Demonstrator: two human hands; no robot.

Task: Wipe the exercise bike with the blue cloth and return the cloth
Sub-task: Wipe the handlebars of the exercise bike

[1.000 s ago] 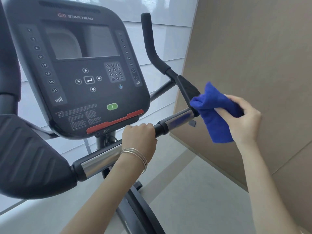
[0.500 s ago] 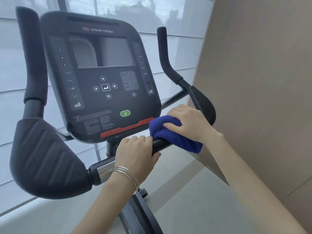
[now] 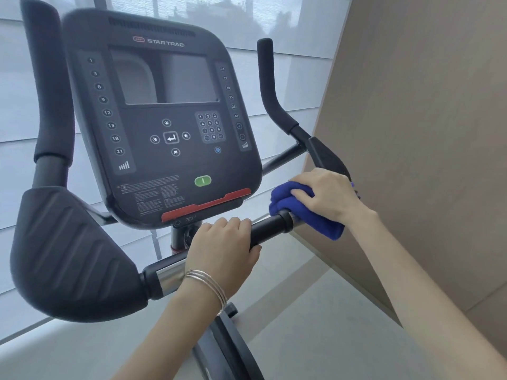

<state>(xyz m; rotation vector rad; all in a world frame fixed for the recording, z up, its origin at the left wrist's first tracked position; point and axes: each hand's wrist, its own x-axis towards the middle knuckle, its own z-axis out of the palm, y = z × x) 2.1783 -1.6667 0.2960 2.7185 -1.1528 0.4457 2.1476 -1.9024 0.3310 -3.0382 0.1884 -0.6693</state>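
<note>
The exercise bike's dark console [image 3: 164, 119] fills the upper middle, with its handlebar [image 3: 270, 224] running below it from lower left to upper right. My left hand [image 3: 222, 250] grips the bar just under the console, silver bangles on the wrist. Further right, my right hand [image 3: 326, 193] presses the bunched blue cloth [image 3: 304, 212] around the bar, close to the right elbow pad [image 3: 326, 154]. The cloth hides the bar beneath it.
A large black elbow pad [image 3: 71, 250] sticks out at the left. Upright grips rise at left [image 3: 49, 78] and right [image 3: 269, 83]. A beige wall panel [image 3: 425, 133] stands close on the right. A window blind is behind; grey floor lies below.
My right hand brought the cloth from beside the bar's right end onto the bar near my left hand, then slid it back rightward. The left hand kept its grip.
</note>
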